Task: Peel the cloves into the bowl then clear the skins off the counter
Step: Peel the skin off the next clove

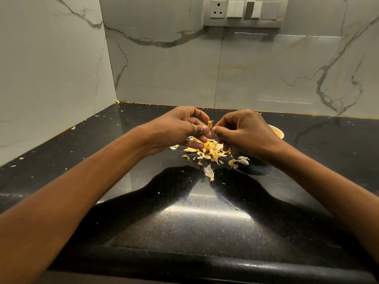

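Now left hand [180, 128] and right hand [246, 134] pinch one skin [209, 124]; bowl [276, 131] contents hidden.

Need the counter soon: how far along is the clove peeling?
Done: many skins lie piled on the counter. In hand: left hand and right hand pinch a skin strip between them. Left: clearing every skin; the bowl is mostly hidden behind the right hand.

A home kitchen: black granite counter [184, 222], marble-tiled walls [266, 68], switch panel [244, 12].
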`<state>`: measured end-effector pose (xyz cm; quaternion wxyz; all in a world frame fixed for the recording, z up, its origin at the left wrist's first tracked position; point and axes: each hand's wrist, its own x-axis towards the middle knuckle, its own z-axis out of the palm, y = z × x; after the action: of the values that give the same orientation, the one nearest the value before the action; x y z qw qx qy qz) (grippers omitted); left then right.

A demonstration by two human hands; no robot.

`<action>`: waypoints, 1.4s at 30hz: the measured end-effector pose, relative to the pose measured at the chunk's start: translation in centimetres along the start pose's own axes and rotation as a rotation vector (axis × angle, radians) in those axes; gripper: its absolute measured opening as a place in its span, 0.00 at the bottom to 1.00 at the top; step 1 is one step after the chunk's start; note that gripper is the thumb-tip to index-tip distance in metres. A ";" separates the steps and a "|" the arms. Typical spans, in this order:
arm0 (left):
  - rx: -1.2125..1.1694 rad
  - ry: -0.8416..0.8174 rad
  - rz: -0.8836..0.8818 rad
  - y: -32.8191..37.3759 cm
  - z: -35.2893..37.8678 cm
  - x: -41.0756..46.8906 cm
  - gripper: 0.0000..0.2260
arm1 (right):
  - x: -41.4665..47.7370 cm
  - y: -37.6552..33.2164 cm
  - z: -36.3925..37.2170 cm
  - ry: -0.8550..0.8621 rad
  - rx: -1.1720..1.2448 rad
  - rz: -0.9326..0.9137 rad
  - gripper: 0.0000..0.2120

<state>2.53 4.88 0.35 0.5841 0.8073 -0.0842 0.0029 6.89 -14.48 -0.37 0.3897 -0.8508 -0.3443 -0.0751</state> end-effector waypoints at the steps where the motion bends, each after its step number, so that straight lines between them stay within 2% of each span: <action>1: 0.000 0.005 -0.004 0.0 0.0 0.0 0.10 | 0.0 0.0 0.0 -0.001 -0.012 -0.009 0.03; 10: -0.033 0.017 -0.008 0.0 0.2 0.0 0.11 | 0.3 0.3 0.2 0.042 0.055 -0.078 0.07; 16: -0.057 0.019 0.002 0.2 0.3 -0.2 0.10 | 0.4 0.5 0.3 0.039 0.088 -0.095 0.05; 22: 0.115 0.112 0.063 0.5 0.0 -0.3 0.07 | 0.6 0.6 0.2 0.082 -0.009 -0.104 0.03; 29: 0.131 0.158 0.067 0.5 0.4 -0.3 0.03 | 0.5 0.3 0.3 0.077 -0.068 -0.150 0.05; 34: 0.156 0.167 0.066 0.4 0.3 -0.2 0.04 | 0.4 0.2 0.3 0.053 -0.052 -0.155 0.05; 42: 0.205 0.158 0.079 0.4 0.4 -0.2 0.06 | 0.5 0.4 0.2 0.005 0.135 -0.068 0.05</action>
<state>2.23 4.42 0.53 0.5028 0.8560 -0.0690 0.0981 7.48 -14.29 -0.55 0.4442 -0.8104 -0.3762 -0.0670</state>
